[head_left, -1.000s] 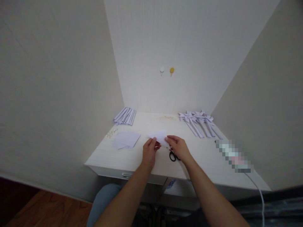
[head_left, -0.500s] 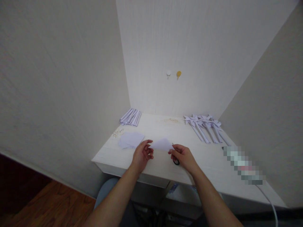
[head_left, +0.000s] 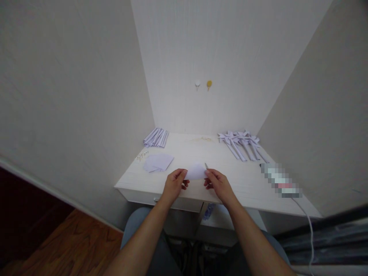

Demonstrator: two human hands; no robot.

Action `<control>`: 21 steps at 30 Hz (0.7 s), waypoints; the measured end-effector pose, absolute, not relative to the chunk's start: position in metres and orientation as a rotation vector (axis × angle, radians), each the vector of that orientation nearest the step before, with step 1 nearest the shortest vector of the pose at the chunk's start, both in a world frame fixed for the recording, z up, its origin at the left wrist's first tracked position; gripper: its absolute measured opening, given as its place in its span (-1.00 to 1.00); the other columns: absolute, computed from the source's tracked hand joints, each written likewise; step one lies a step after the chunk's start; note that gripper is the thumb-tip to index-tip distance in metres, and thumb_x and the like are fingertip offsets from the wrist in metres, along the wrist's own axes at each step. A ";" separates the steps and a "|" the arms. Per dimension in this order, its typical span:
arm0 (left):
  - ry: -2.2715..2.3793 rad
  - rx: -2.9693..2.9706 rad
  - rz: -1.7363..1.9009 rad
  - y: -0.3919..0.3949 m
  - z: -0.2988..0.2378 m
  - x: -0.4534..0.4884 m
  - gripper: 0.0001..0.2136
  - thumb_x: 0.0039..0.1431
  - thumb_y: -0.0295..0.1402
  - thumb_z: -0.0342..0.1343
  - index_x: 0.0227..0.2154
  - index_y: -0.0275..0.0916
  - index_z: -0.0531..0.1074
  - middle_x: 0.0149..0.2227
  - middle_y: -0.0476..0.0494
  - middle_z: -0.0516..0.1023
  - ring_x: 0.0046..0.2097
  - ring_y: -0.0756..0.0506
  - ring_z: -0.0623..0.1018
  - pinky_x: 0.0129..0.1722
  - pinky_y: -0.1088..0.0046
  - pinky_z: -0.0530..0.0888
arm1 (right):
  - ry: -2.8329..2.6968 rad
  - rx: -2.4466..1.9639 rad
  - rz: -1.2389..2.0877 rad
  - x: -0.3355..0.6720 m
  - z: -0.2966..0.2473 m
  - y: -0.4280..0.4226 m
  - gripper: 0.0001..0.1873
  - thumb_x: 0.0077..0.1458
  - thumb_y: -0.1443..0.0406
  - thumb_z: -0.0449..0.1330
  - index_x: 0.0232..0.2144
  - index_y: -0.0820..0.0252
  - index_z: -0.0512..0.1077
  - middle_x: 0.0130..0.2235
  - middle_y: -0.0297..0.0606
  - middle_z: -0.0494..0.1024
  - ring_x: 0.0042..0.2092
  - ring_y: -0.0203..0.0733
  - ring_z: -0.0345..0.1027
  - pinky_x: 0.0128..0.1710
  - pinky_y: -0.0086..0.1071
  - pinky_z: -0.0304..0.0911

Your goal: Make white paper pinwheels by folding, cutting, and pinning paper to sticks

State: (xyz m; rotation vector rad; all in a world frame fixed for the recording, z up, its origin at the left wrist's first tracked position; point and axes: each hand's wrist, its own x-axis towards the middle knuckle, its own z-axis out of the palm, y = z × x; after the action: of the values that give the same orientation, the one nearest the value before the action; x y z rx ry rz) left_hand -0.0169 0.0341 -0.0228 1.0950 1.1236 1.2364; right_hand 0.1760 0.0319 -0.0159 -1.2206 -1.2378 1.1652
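Note:
A piece of white paper [head_left: 196, 171], folded into a triangle or nearly so, is held over the front of the desk. My left hand [head_left: 174, 184] pinches its left corner between thumb and fingers. At the right corner, my right hand [head_left: 218, 183] grips it the same way. A thin scissor blade [head_left: 206, 166] shows just beyond my right hand; the rest of the scissors is hidden. Left of my hands lies a loose stack of white paper sheets [head_left: 158, 162].
Rolled paper sticks [head_left: 156, 137] are piled at the back left, with small pale pieces [head_left: 142, 155] before them. Several paper pinwheels [head_left: 240, 142] lie at the back right. A blurred-out object [head_left: 280, 182] with a white cable [head_left: 309, 226] is at right. Two hooks [head_left: 209, 84] are on the wall.
My view has shifted, so the desk sits slightly higher and further left. Both hands have come closer together on the paper, and its peak looks lower and rounder.

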 end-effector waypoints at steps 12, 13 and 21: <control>1.267 1.178 1.260 -0.003 -0.043 -0.002 -0.83 0.01 -0.31 0.27 -0.30 -0.20 0.56 -0.38 -0.14 0.59 -0.28 -0.12 0.57 -0.29 0.39 0.52 | -1.295 -1.313 0.691 0.146 -0.032 0.009 -0.82 0.01 0.15 0.30 -0.40 0.12 0.52 -0.46 -0.27 0.52 -0.40 -0.16 0.37 -0.34 -0.29 0.35; 1.301 1.174 1.272 -0.018 -0.060 -0.003 -0.84 0.06 -0.32 0.24 -0.26 -0.17 0.56 -0.26 -0.17 0.62 -0.15 -0.14 0.58 -0.15 0.37 0.52 | -1.290 -1.326 0.636 0.148 -0.036 0.003 -0.84 -0.01 0.16 0.32 -0.40 0.11 0.53 -0.42 -0.26 0.53 -0.34 -0.14 0.38 -0.24 -0.27 0.35; 1.476 1.332 0.870 -0.082 -0.177 -0.011 -0.89 -0.04 -0.53 0.22 -0.52 -0.18 0.57 -0.44 -0.13 0.63 -0.32 -0.19 0.59 -0.20 0.28 0.50 | -1.087 -1.554 0.195 0.232 -0.082 -0.063 -0.76 0.10 0.10 0.27 -0.34 0.16 0.49 -0.46 -0.36 0.39 -0.42 -0.22 0.28 -0.33 -0.32 0.28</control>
State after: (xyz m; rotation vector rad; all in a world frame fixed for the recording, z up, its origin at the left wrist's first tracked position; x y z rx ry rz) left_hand -0.0114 -0.0820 -0.1767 1.3320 1.4756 0.8700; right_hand 0.2319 -0.0626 -0.0821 -1.5538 -1.0867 0.1946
